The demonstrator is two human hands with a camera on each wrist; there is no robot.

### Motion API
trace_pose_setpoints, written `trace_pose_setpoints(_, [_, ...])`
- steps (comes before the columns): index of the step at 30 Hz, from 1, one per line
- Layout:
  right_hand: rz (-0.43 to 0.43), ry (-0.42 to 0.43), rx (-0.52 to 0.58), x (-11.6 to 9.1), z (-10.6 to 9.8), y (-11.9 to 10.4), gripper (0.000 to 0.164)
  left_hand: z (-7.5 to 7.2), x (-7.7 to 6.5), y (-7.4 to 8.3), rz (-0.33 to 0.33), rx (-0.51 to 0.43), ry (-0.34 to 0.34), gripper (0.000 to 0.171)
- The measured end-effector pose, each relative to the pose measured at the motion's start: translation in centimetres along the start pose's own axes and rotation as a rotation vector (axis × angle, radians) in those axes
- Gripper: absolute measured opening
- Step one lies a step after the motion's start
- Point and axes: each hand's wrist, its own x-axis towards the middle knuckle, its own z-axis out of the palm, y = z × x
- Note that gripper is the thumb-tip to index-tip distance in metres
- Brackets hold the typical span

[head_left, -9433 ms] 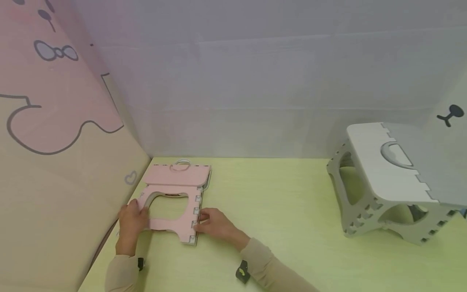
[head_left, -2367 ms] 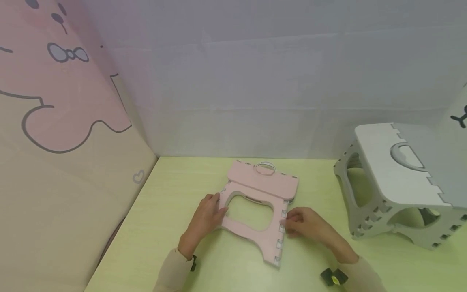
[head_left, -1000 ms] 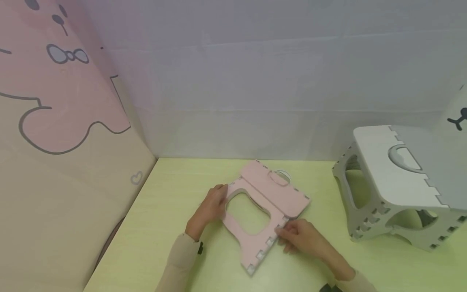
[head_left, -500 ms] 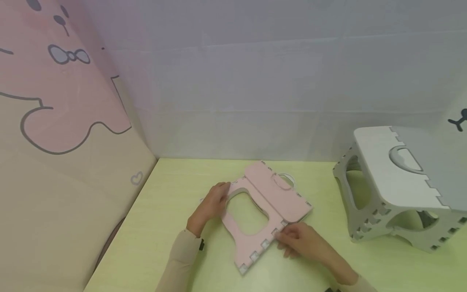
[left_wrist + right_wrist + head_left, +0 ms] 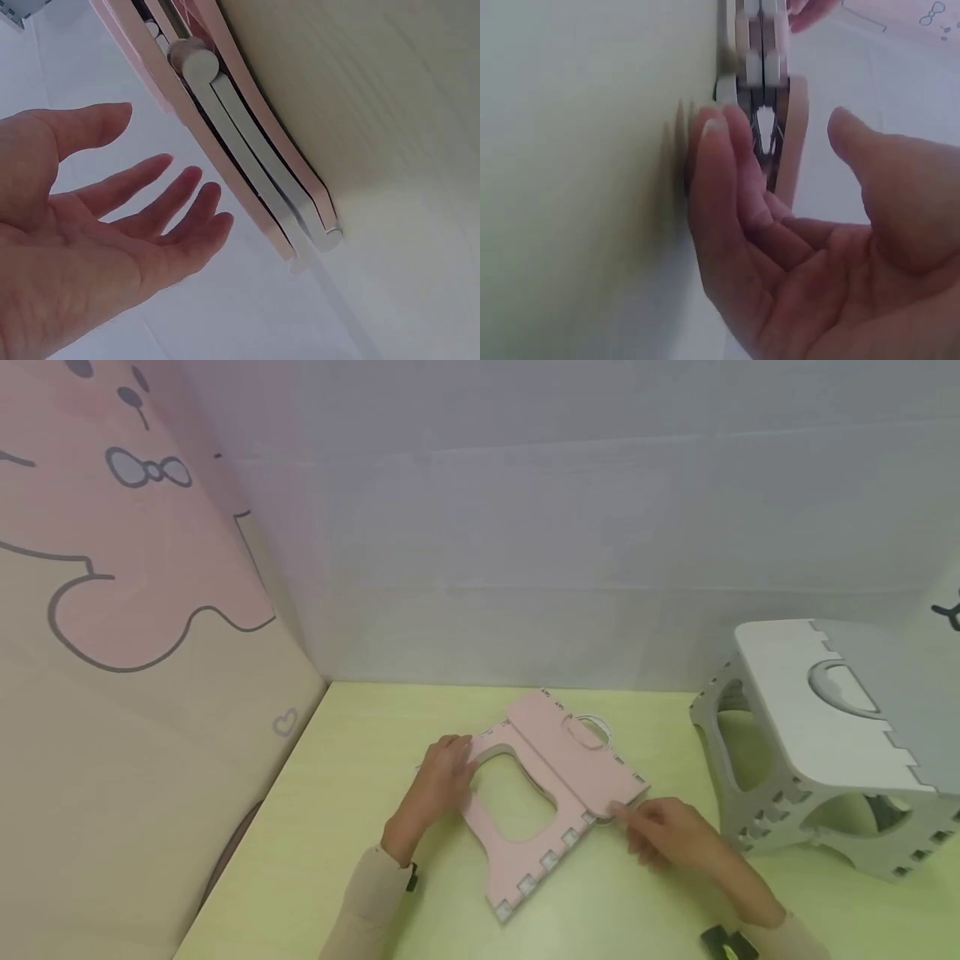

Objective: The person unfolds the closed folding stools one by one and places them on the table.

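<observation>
A pink folding step stool (image 5: 517, 864) lies folded flat on the table in the head view, turned at an angle. Its seat panel (image 5: 558, 747) faces back and right, with a white loop handle (image 5: 604, 728) beyond. At the stool's left edge is my left hand (image 5: 441, 781); the left wrist view shows its fingers loosely bent beside the stool's grey-and-pink layers (image 5: 251, 150). My right hand (image 5: 678, 837) is at the near right corner of the seat panel. In the right wrist view its fingertips reach the stool's edge (image 5: 792, 142) on the table side, thumb apart.
A larger white and grey step stool (image 5: 780, 693) stands unfolded on the right, its seat running toward the frame edge. The yellow-green table (image 5: 322, 827) meets a pale back wall (image 5: 487, 527) and a left panel with a pink cartoon animal (image 5: 142, 618).
The pink stool has come from the back left to the middle and turned clockwise, both hands beside it. Within the last half second my right hand has shifted along its edge to the seat corner.
</observation>
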Motion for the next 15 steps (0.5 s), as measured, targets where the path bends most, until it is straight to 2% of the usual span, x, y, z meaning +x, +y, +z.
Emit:
trace_pose_setpoints(3, [0.043, 0.096, -0.076, 0.2, -0.7, 0.0, 0.051, 0.1, -0.8, 0.5, -0.028, -0.018, 0.044, 0.038])
trace_pose_setpoints(6, [0.075, 0.149, -0.121, 0.5, -1.1, 0.0, 0.051, 0.3, -1.4, 0.9, -0.070, -0.027, 0.084, 0.036])
trace_pose_setpoints(11, [0.068, 0.186, -0.142, 1.1, -1.4, 0.6, 0.049, 0.7, -2.6, 1.6, -0.112, 0.005, 0.133, 0.036])
trace_pose_setpoints(15, [0.023, 0.232, -0.149, 1.7, -1.7, 1.0, 0.049, 0.9, -3.4, 2.1, -0.093, 0.065, 0.133, 0.037])
